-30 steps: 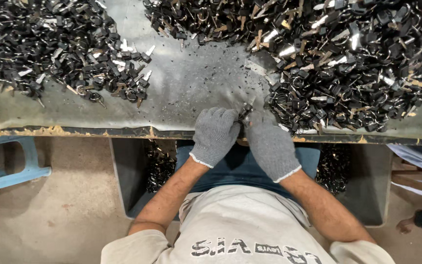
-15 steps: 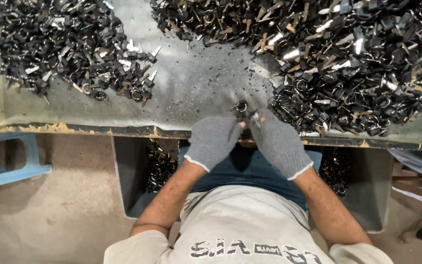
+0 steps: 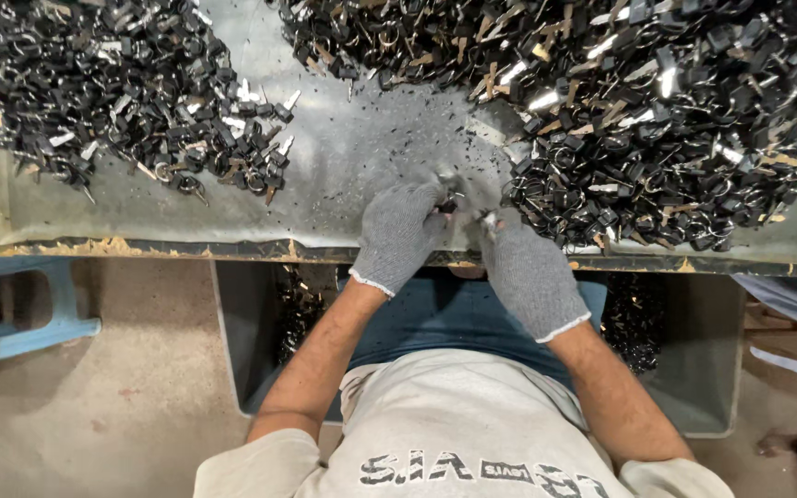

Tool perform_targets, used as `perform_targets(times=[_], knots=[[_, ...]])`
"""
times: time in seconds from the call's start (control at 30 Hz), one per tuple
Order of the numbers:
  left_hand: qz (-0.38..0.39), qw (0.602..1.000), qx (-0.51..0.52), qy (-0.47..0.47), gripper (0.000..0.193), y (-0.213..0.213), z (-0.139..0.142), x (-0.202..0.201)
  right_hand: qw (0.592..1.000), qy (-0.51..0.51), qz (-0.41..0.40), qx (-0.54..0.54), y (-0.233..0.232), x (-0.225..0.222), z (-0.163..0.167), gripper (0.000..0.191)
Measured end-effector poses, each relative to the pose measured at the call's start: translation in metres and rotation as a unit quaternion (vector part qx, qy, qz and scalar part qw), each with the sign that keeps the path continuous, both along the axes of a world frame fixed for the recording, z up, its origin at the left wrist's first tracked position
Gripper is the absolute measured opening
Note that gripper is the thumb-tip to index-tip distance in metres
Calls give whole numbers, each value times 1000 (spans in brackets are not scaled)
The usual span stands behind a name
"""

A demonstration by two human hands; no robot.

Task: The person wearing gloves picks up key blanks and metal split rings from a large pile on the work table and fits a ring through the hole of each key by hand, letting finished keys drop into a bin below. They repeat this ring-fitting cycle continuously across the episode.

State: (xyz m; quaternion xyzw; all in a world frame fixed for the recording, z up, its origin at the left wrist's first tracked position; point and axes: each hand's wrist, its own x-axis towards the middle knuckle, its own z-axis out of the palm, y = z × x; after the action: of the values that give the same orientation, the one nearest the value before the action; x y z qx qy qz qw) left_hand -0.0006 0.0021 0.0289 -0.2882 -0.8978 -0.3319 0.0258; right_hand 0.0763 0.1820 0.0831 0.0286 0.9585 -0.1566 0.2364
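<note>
L hand (image 3: 400, 235) & R hand (image 3: 529, 270) in grey gloves pinching small metal part (image 3: 458, 201) between fingertips at table edge (image 3: 186, 247), big parts pile (image 3: 657, 120) crowding R side, smaller pile (image 3: 131, 101) lying far L, bin (image 3: 242, 341) sitting below

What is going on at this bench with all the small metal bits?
A person in grey knit gloves works at a metal table. The left hand and right hand meet at the near edge, both pinching a small keyring piece between them. A big heap of black-headed keys and rings lies to the right, a smaller heap to the left. A grey bin sits under the table.
</note>
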Motion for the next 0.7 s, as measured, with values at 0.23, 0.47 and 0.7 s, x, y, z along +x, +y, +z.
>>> perform_targets(times=[0.23,0.47,0.7], knots=[[-22,999,-30,22,31,0,6,3,984,153,7,-87,-10,-17,-11,62],[-75,985,-137,69,23,3,4,10,998,65,-1,7,-21,-13,-12,80],[-22,998,-51,29,20,8,10,9,996,85,9,15,-16,-10,-9,71]])
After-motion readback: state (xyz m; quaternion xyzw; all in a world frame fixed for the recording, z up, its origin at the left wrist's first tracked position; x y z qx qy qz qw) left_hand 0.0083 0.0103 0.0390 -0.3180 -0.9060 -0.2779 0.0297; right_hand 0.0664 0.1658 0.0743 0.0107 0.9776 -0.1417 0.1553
